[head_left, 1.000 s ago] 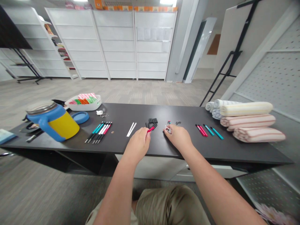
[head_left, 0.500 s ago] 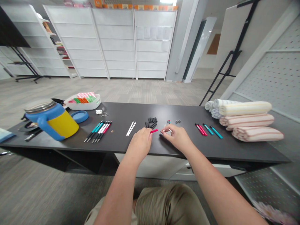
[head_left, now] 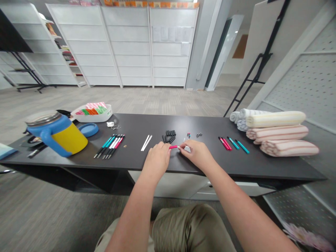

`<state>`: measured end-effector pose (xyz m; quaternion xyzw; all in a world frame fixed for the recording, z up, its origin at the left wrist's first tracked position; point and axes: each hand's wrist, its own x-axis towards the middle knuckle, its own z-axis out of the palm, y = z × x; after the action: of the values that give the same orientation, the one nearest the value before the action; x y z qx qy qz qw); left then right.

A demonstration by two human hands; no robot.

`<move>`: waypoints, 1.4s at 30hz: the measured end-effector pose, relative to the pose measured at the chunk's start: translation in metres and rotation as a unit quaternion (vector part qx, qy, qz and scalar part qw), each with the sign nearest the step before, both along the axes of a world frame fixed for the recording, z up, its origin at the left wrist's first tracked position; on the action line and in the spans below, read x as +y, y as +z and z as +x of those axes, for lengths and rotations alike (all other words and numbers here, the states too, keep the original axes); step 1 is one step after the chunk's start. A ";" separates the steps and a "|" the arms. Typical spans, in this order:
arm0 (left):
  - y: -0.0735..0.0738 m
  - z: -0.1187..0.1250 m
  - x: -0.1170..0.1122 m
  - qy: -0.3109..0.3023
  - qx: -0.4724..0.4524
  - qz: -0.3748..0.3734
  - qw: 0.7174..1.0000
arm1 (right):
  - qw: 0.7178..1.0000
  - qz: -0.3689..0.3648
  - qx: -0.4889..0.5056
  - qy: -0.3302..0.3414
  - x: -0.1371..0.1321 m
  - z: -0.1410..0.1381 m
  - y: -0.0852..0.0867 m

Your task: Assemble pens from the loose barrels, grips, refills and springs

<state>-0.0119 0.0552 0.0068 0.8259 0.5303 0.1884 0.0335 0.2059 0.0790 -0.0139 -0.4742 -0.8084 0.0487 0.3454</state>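
Dark desk runs right across, towels stacked at its right, mug at its left! Left hand pinches the red tube, right hand pinches a white bit, fingertips meeting! Pens lie well left, black grips just beyond. Red tube: between the hands, over the desk! White bit: right at its end!

Red pen barrel: slim, straight, rear part hidden inside left grip, bare length jutting from fingertips toward right grip, nearly level, spanning gap between both. Small white piece: pinched at fingertips of right grip, lined up with barrel's free end, right beside it; whether inserted or merely touching, too small to tell.
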 end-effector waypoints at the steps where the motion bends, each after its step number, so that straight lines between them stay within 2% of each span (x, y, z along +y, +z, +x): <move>1: 0.000 0.000 0.000 0.000 0.007 0.000 1.000 | 1.000 0.006 -0.007 -0.004 0.000 0.000 -0.001; 5: -0.002 0.003 0.000 -0.002 0.033 0.009 0.999 | 0.999 0.016 -0.028 -0.008 0.000 0.000 -0.006; 11: -0.006 0.007 -0.001 -0.003 0.013 0.022 1.000 | 0.999 0.024 -0.018 0.034 -0.005 0.000 -0.003; 15: -0.004 0.007 -0.001 -0.006 -0.086 0.000 0.996 | 0.999 -0.001 0.033 0.000 -0.012 0.001 0.006; 18: -0.003 0.007 0.000 -0.023 -0.177 -0.021 0.984 | 0.995 -0.014 0.094 -0.040 -0.016 0.003 0.012; 21: -0.005 0.007 0.001 -0.039 -0.217 -0.029 0.975 | 0.988 -0.028 0.146 -0.048 -0.017 0.004 0.014; 24: -0.007 0.009 0.001 -0.027 -0.186 -0.022 0.982 | 0.984 -0.008 0.176 -0.029 -0.015 0.005 0.014; 27: -0.008 0.012 0.000 -0.028 -0.130 0.000 0.991 | 0.978 0.016 0.202 -0.046 -0.013 0.007 0.011; 30: -0.006 0.015 -0.002 -0.030 -0.087 0.014 0.996 | 0.965 -0.024 0.256 -0.057 -0.013 0.010 0.007; 34: -0.005 0.017 -0.002 -0.019 -0.064 0.019 0.998 | 0.958 -0.070 0.278 -0.022 -0.013 0.009 0.007; 42: -0.007 0.015 -0.002 -0.001 -0.056 0.020 0.998 | 0.948 -0.078 0.307 -0.018 -0.016 0.008 0.012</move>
<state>0.0030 0.0532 -0.0001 0.8151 0.5230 0.2448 0.0462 0.2139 0.0628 -0.0019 -0.4766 -0.6481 0.2483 0.5396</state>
